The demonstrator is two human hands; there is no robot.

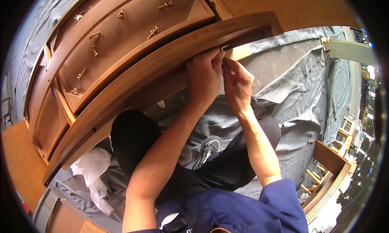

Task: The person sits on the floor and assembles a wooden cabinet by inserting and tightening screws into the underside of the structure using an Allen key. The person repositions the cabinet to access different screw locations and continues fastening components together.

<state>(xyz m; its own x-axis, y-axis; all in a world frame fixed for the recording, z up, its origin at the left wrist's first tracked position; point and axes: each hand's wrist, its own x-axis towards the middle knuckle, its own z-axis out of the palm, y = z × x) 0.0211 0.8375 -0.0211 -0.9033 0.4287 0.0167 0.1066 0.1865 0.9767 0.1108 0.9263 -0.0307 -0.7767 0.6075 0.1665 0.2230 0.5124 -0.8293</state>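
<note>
Leftward, brass knobs (96, 34) dot the wooden cabinet (121, 38); at its front rail (162, 67) the left hand (204, 77) and right hand (238, 85) pinch together on a pale strip (225, 48), only its end lifted off the rail's underside, grey drop cloth (291, 87) lying rightward.

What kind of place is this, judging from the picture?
Probably a furniture workshop. A brown wooden cabinet with brass knobs lies on grey dust sheets, unfinished wooden frames stand at the right, and both hands, left hand and right hand, work at its edge.
</note>
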